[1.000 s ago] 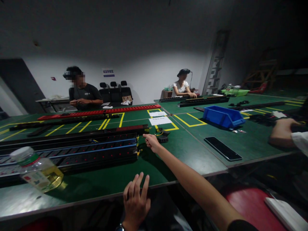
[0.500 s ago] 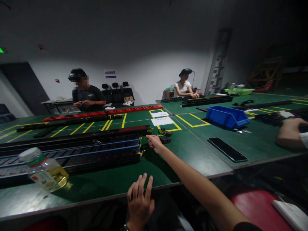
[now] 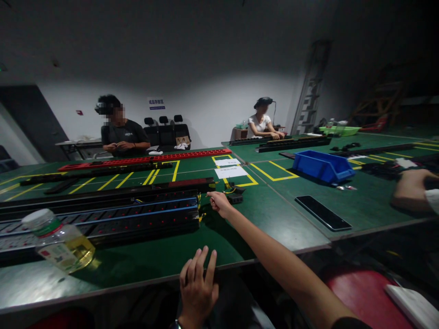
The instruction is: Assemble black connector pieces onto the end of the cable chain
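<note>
My right hand [image 3: 219,204] is stretched far out over the green table [image 3: 267,219]. Its fingers are curled at the right end of a long black power strip [image 3: 103,219] with blue rails, beside yellow wires [image 3: 201,214]. Whether it pinches anything is not clear. My left hand [image 3: 198,285] rests on the table's near edge with fingers spread and nothing in it. A small black part [image 3: 235,198] lies just past my right hand.
A bottle of yellow liquid [image 3: 58,240] lies tilted at near left. A black phone [image 3: 323,213], a blue bin [image 3: 322,167], white papers [image 3: 230,172] and a long red strip [image 3: 144,159] are on the table. Two people sit opposite; another person's arm [image 3: 411,189] rests at right.
My right hand stays at the strip's end, barely shifted. My left hand has stayed on the table edge. The view has swung slightly.
</note>
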Tool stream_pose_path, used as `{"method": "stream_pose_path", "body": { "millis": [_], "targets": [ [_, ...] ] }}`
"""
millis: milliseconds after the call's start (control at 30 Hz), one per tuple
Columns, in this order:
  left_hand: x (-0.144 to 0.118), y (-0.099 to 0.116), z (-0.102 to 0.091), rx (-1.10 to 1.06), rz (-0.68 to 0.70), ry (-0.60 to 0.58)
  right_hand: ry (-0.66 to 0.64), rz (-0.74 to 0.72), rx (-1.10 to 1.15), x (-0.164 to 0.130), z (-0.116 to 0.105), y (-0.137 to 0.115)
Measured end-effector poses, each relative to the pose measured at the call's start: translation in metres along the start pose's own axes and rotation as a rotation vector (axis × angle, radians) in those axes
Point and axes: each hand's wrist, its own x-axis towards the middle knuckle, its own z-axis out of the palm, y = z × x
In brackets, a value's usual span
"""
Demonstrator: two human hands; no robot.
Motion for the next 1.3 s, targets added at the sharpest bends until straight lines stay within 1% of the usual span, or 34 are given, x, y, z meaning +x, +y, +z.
{"method": "stream_pose_path", "body": {
  "millis": [233, 467, 933, 1100, 1300],
  "targets": [
    [0.0029, 0.0005, -0.0026, 0.001, 0.004, -0.006, -0.009, 0.010, -0.010, -0.0040, 0.0004, -0.0032],
    [0.0044, 0.0023, -0.0069, 0.006, -0.004, -0.027, -0.003, 0.012, -0.014, -0.0020, 0.0002, 0.0000],
    [0.0018, -0.0009, -0.0036, 0.049, 0.031, -0.034, -0.003, 0.033, -0.031, -0.0039, 0.0016, -0.0043],
    [0.0027, 0.0001, -0.0033, 0.045, 0.018, -0.010, 0.004, 0.037, -0.024, -0.0021, 0.0007, -0.0044],
    [0.0022, -0.0003, -0.0028, 0.043, 0.013, -0.016, -0.008, 0.040, -0.037, -0.0011, 0.0006, -0.0044]
  ]
}}
